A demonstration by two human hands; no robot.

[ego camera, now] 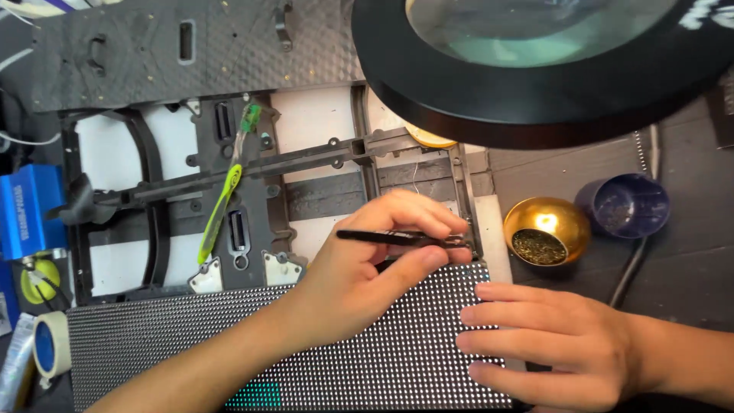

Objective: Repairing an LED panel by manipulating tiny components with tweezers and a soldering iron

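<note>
Far left edge: blue box (27, 210) with pale lettering; below it a yellow-green round item (38, 279); lower left, a roll of tape (47, 344) with a blue core.

Left to centre: black frame (229, 191) of ribs and slots lying on the surface, a green-handled brush (220, 214) resting across it.

Bottom, left to right: LED panel (229, 344), a dark grid of fine dots, a small patch lit teal at its lower edge.

Centre: left hand (359, 275), fingers pinched around black tweezers (401, 239) held nearly level, tips at the panel's upper right corner beside the frame.

Lower right: right hand (550, 348), flat and released, holding nothing, palm pressing the panel's right end.

Handling note: judged best done with the flat hand keeping the panel from sliding, tweezer tips eased in lightly.

Upper right: black-rimmed magnifier lamp (535, 69).

Right of centre: brass bowl (544, 229) of dark wire wool; touching it at right, a dark blue cup (625, 205).
</note>
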